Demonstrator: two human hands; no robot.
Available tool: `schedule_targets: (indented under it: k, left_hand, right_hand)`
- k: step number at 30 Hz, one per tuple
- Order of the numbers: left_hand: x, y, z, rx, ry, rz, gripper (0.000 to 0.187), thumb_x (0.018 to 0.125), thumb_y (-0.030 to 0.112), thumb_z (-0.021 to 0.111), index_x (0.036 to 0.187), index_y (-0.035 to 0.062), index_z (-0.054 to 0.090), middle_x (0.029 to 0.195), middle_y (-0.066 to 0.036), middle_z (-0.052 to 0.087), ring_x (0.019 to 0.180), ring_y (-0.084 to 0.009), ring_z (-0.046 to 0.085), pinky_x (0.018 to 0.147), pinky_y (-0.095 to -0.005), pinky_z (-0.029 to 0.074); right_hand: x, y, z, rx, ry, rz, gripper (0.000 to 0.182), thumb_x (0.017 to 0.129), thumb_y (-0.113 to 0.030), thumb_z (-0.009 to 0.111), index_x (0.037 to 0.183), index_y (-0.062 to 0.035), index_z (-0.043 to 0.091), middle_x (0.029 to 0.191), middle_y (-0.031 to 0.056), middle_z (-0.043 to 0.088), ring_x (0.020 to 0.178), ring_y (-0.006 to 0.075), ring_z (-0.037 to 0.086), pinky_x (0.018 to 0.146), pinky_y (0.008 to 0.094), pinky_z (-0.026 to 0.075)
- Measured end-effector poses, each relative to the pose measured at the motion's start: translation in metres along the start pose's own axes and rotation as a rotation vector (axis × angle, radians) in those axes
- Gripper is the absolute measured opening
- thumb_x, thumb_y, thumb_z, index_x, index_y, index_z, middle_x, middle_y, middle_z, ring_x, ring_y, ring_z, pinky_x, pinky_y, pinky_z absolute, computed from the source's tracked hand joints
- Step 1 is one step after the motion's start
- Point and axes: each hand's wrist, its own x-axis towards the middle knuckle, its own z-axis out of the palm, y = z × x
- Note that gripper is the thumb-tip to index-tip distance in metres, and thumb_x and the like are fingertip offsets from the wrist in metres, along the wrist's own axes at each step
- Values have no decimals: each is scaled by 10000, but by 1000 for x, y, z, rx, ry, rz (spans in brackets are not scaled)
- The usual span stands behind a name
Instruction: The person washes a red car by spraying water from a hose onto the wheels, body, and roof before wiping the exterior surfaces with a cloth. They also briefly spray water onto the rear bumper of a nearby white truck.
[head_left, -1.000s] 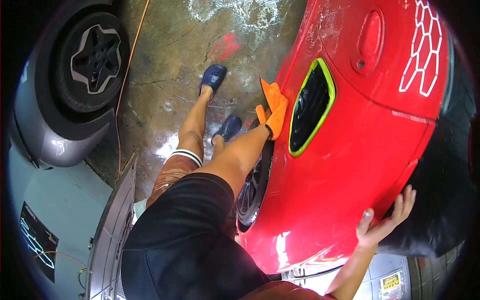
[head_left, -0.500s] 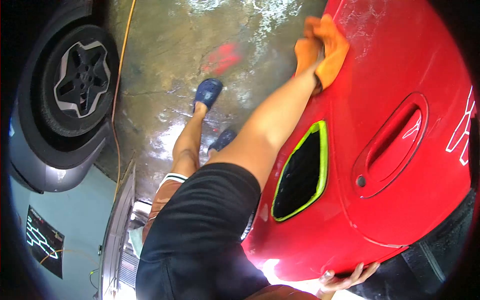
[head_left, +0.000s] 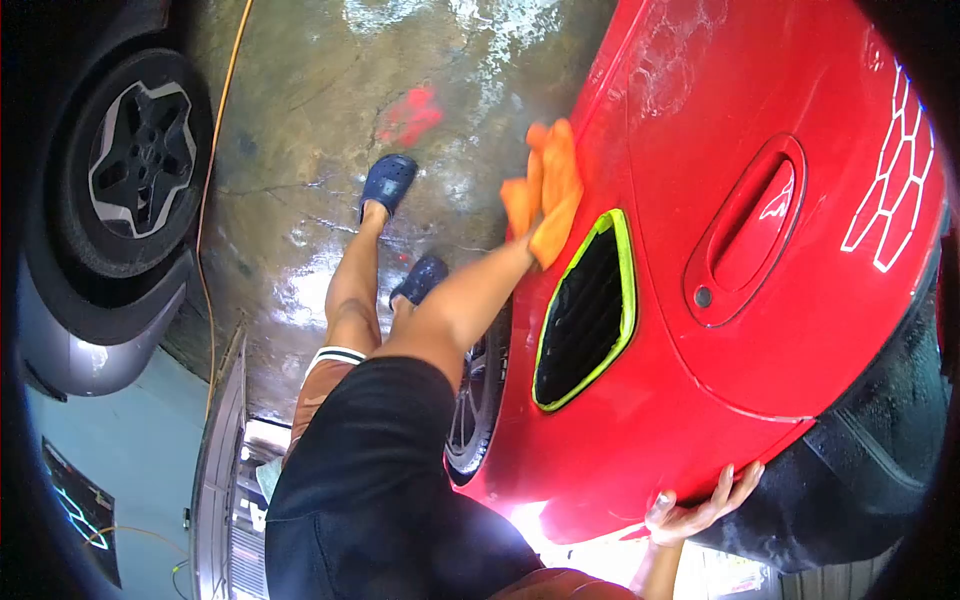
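My left hand point(head_left: 548, 190) wears an orange glove and is stretched out low along the side of a red car point(head_left: 650, 380). Its fingers point forward and the thumb stands apart; no object shows in it. Just behind the glove is a black side vent point(head_left: 590, 310) with a lime-green rim. My bare right hand point(head_left: 700, 510) rests at the edge of the red bodywork near the dark roof point(head_left: 850, 470), its fingers spread. A recessed door handle point(head_left: 750, 230) lies between the two hands.
A wet concrete floor point(head_left: 290, 120) lies left of the red car. My feet in blue clogs point(head_left: 388, 185) stand there. A grey car's wheel point(head_left: 145, 155) and an orange hose or cord point(head_left: 212, 200) are farther left. The red car's wheel point(head_left: 475, 410) shows below the vent.
My gloved left hand has drawn back along the lower side of the car, closer to the vent. My right hand stays at the body edge. The view has shifted somewhat.
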Motion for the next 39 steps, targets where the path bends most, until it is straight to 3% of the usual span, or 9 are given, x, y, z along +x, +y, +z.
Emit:
schedule_targets:
  k: [6,13,17,23,26,31,34,36,39]
  left_hand:
    - [-103,7,-15,105,-108,-73,567,1111,276,422,1627,70,308,1691,-187,304,1571,-333,291,1305,-450,239]
    - [138,68,5,-49,74,76,588,1112,298,421,1636,75,276,1695,-196,280,1579,-331,277,1305,-434,240]
    - [191,104,16,-93,130,115,601,1112,311,420,1641,78,257,1698,-201,266,1583,-330,269,1305,-426,240]
    - [7,128,60,-537,57,-49,622,1091,352,468,1620,76,291,1684,-202,284,1575,-329,280,1296,-445,243]
    - [-147,158,77,650,-179,248,665,1051,419,532,1591,66,372,1665,-201,343,1563,-350,295,1282,-575,220]
    - [-166,231,40,593,-192,418,615,1013,328,565,1557,72,433,1610,-152,456,1506,-364,397,1255,-549,302]
    - [-51,231,53,302,-485,-148,589,1020,269,553,1559,66,430,1590,-163,465,1503,-326,405,1258,-451,318]
    - [31,272,64,311,134,262,590,1009,270,554,1549,57,447,1585,-171,471,1496,-306,409,1239,-472,325]
    - [177,322,88,221,232,374,688,976,395,576,1567,64,459,1597,-224,458,1547,-386,304,1263,-578,213]
  right_hand:
    - [5,-4,-1,7,-1,-25,813,1004,-597,588,1520,22,485,1630,360,354,1526,543,325,1226,686,251]
    - [8,-7,-1,4,32,-40,770,1000,-557,599,1487,33,513,1611,356,385,1522,537,335,1221,681,266]
    - [10,-10,-2,10,48,-35,749,997,-540,625,1470,34,538,1588,346,426,1505,538,362,1218,669,285]
    - [10,-9,-7,-15,42,-42,754,987,-534,644,1475,30,539,1561,346,463,1487,543,387,1219,642,299]
    - [1,-1,-1,-18,58,-30,744,983,-531,647,1476,17,544,1567,335,465,1484,533,398,1218,643,299]
    - [-17,14,10,-25,36,3,732,992,-547,632,1466,3,543,1575,323,459,1483,542,395,1204,670,297]
    - [-27,18,17,-2,39,27,726,988,-560,636,1464,-18,549,1578,311,461,1478,539,404,1195,673,308]
    - [-33,23,21,19,53,47,713,979,-552,654,1459,-33,563,1579,293,470,1488,517,406,1196,664,312]
    - [-35,22,24,34,68,78,671,971,-527,667,1449,-63,586,1582,255,486,1505,472,411,1208,645,310]
